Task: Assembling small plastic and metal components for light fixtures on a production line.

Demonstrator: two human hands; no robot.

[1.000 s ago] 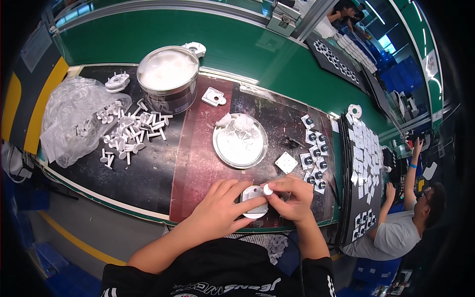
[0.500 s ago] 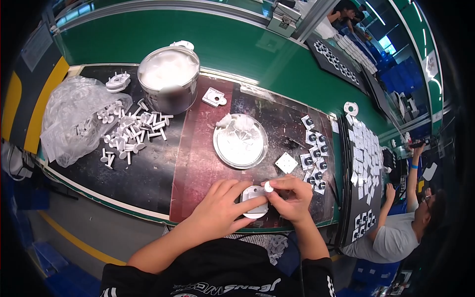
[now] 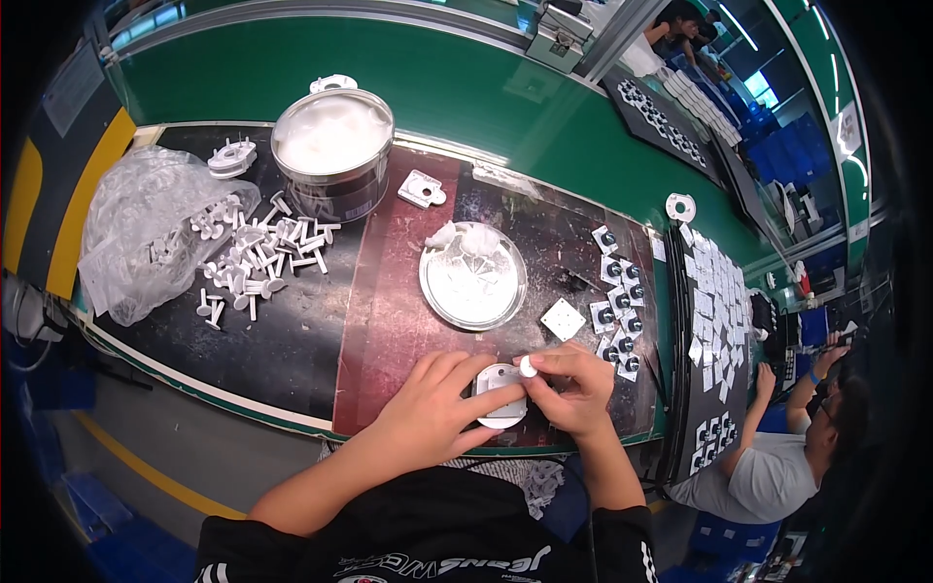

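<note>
At the bench's near edge, my left hand [image 3: 434,406] is closed around a round white plastic fixture [image 3: 501,420], its fingers lying across the top. My right hand [image 3: 575,391] pinches a small white round-headed piece [image 3: 528,366] between thumb and fingers, at the fixture's upper right. Fingers partly cover both pieces. Beyond them sits a round metal lid [image 3: 473,309] with white paste smeared on it. A square white plate [image 3: 563,320] with small holes lies to the right of the lid.
White flat-headed pins [image 3: 262,255] spill from a clear plastic bag [image 3: 136,233] at left. A metal tin [image 3: 335,185] of white paste stands behind. Several white plates with black round parts [image 3: 622,301] lie right, near loaded black trays [image 3: 714,389]. A co-worker [image 3: 782,471] is at far right.
My hands have hardly moved. Two white pieces on the green surface, behind the tin and above the trays, have shifted left. The co-worker's raised arm and head have come down.
</note>
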